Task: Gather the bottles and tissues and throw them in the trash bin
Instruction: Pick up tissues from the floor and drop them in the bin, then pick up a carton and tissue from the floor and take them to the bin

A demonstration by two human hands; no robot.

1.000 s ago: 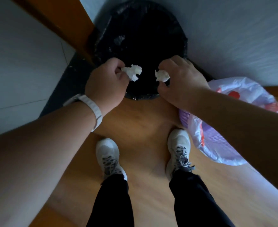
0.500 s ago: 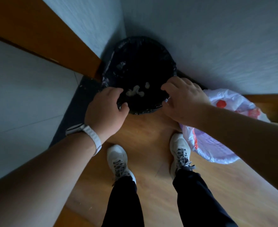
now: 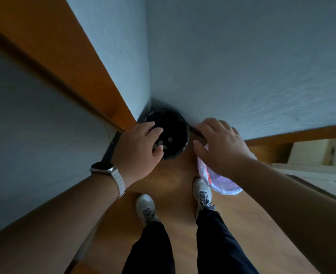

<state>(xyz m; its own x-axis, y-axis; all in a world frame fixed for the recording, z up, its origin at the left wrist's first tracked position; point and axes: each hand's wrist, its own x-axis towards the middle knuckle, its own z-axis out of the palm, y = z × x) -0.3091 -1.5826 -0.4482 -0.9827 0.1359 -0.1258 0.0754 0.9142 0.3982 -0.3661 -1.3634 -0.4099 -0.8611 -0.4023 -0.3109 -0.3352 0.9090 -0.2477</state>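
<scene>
A black-lined trash bin stands in the wall corner on the wooden floor. Crumpled white tissues lie at its bottom, dim and small. My left hand hovers over the bin's left rim, fingers relaxed and holding nothing. My right hand is to the right of the bin, fingers spread and empty, above a second bin. No bottles are in sight.
A purple basket bin with a white and red plastic bag stands right of the black bin, partly under my right arm. Grey walls meet behind the bins. A wooden door frame runs on the left. My feet stand just before the bins.
Both hands let go of the tissues, which fell into the black bin. My head then rose, so the bin looks smaller, and both hands drew back with fingers loosened.
</scene>
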